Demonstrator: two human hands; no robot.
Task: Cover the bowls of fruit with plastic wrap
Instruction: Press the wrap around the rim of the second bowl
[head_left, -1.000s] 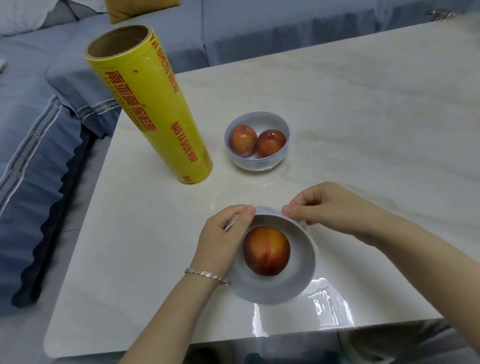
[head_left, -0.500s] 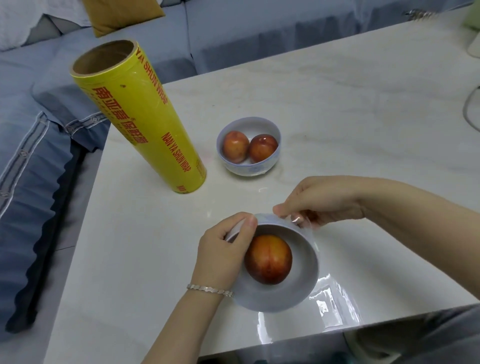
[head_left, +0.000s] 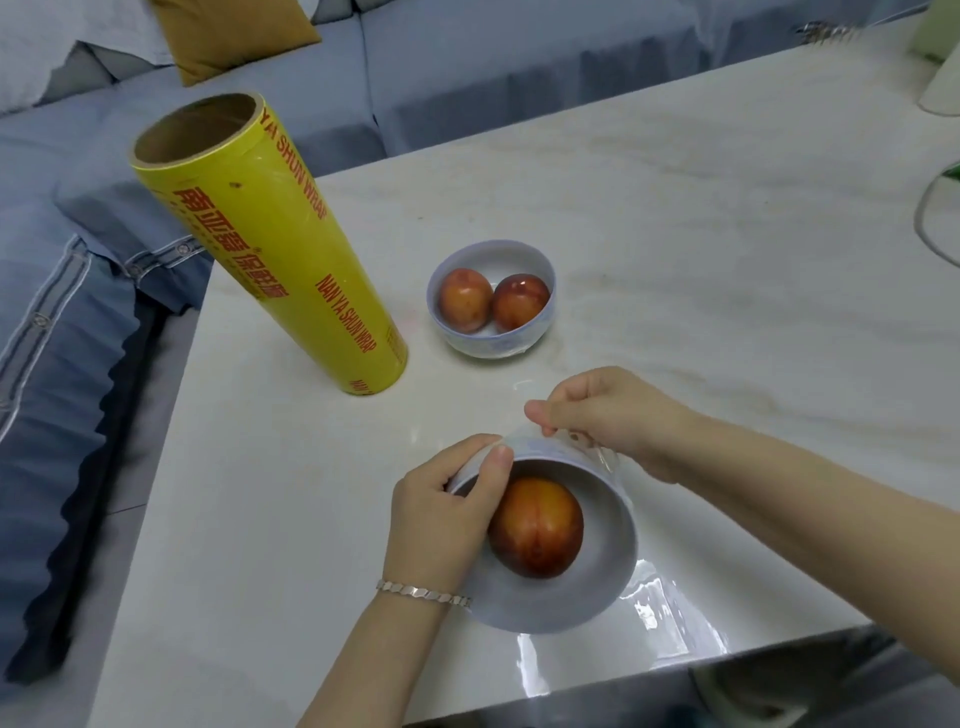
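the pale marble table (head_left: 701, 234) carries everything. the yellow roll (head_left: 270, 244) stands on end near its left edge, well apart from the hands. the near bowl (head_left: 545, 603) sits close to the front edge with one fruit (head_left: 535, 525) inside and looks tipped toward the person. the far bowl (head_left: 493, 348), holding two fruit, stands beyond it, beside the roll's foot.

the left hand (head_left: 441, 519) grips the near bowl's left rim, thumb over the lip. the right hand (head_left: 608, 415), fingers curled, pinches the plastic wrap (head_left: 670, 618) at the far rim. slack wrap lies glossy and wrinkled on the table just beside the bowl's near right side.

the step seems to be sealing this bowl. it would go best with the left hand steadying the bowl while the right draws the wrap taut, smooths it down the outer wall, then gathers the slack.

the wrap across the mouth is too clear to see. the right fingertips are tucked out of view. whether the far bowl is covered is hard to tell.
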